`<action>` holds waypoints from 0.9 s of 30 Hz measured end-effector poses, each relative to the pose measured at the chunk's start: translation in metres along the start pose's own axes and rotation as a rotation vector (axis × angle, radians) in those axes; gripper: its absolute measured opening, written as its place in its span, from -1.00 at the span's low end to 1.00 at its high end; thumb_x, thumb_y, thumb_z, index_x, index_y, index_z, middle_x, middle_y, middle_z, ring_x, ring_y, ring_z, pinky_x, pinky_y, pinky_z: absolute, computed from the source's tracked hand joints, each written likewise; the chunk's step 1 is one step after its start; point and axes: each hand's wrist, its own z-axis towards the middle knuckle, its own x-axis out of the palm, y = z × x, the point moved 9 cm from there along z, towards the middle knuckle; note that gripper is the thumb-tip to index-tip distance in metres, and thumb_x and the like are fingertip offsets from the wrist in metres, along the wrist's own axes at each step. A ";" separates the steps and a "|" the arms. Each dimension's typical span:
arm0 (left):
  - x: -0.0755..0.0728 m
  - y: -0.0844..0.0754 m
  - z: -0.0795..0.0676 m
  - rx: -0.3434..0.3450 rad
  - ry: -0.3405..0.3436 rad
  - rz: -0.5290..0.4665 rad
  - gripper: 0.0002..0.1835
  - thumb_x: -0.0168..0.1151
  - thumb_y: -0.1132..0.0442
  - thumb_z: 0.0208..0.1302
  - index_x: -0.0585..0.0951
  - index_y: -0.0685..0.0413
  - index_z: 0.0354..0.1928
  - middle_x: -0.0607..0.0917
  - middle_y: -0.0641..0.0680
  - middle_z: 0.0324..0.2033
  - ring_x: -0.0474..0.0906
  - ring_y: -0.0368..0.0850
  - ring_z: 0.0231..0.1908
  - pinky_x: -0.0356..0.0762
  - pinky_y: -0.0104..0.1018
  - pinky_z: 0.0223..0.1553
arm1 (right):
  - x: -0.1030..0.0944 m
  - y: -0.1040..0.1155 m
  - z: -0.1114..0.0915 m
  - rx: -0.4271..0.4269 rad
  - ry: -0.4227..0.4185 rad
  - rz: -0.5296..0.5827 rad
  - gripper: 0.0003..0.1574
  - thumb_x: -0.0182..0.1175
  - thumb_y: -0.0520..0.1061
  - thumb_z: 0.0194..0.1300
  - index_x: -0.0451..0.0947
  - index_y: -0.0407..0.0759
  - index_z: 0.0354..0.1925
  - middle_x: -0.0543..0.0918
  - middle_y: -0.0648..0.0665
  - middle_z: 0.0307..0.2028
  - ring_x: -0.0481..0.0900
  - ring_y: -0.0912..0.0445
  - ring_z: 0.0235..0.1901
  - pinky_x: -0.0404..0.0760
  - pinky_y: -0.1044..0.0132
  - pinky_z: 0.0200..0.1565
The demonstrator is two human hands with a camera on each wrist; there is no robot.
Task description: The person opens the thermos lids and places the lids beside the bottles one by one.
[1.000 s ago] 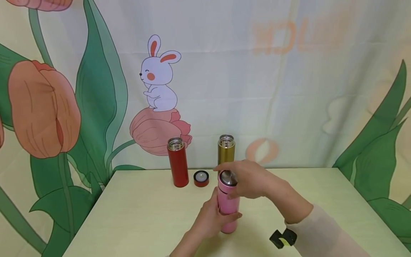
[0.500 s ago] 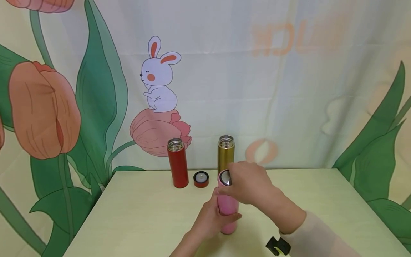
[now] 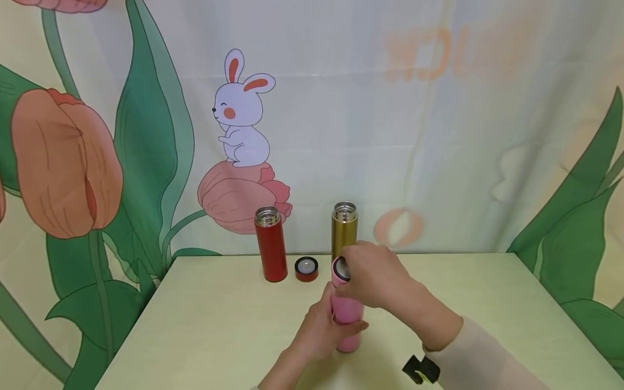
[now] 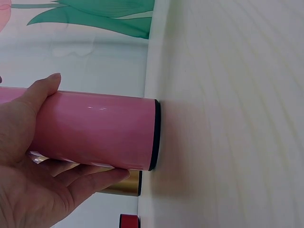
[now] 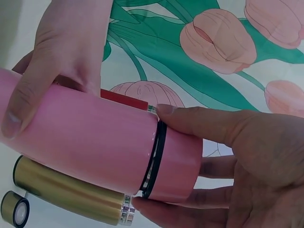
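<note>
A pink thermos flask [image 3: 347, 311] stands upright on the table in the head view. My left hand [image 3: 317, 330] grips its body, thumb on one side and fingers on the other, as the left wrist view also shows. My right hand [image 3: 377, 273] grips the pink lid [image 5: 178, 161] at its top, thumb and fingertips around its side. A black ring and a narrow gap show between lid and body in the right wrist view. In the head view the right hand covers part of the lid's shiny metal top.
A lidless red flask [image 3: 271, 249] stands at the back left, its red lid [image 3: 306, 269] upside down beside it. Behind the pink one stands a lidless gold flask [image 3: 344, 227]. A gold lid [image 5: 15, 209] shows in the right wrist view. A printed curtain [image 3: 322, 135] hangs behind the table.
My right hand has turned around the pink lid, its fingers moving right along the far side and its thumb moving left along the near side. The left hand keeps its hold on the flask.
</note>
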 end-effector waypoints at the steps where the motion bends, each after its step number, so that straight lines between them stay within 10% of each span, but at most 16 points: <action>1: 0.000 0.000 0.000 0.005 0.000 0.002 -0.13 0.54 -0.23 0.12 0.24 -0.45 0.39 0.70 -0.09 0.11 0.64 -0.13 0.11 0.61 0.04 0.21 | 0.000 -0.001 0.000 -0.002 0.012 0.012 -0.52 0.64 0.03 -0.01 0.65 -0.12 -0.20 0.63 -0.02 -0.37 0.56 0.08 -0.34 0.59 0.21 -0.32; 8: 0.000 -0.002 -0.001 0.002 0.000 -0.006 -0.12 0.55 -0.22 0.11 0.25 -0.42 0.40 0.68 -0.10 0.12 0.62 -0.12 0.14 0.57 0.07 0.25 | 0.000 -0.004 0.003 -0.024 0.098 0.098 -0.39 0.57 -0.14 0.03 0.67 -0.10 0.09 0.73 -0.03 -0.18 0.61 0.06 -0.18 0.63 0.24 -0.26; 27: -0.001 -0.002 -0.001 0.016 -0.009 0.009 -0.16 0.56 -0.20 0.11 0.29 -0.28 0.33 0.68 -0.08 0.10 0.64 -0.14 0.10 0.58 0.03 0.21 | 0.005 -0.009 0.005 -0.090 0.223 0.192 -0.20 0.35 -0.54 -0.01 0.65 0.12 0.11 0.70 -0.01 -0.03 0.59 0.06 -0.06 0.63 0.18 -0.06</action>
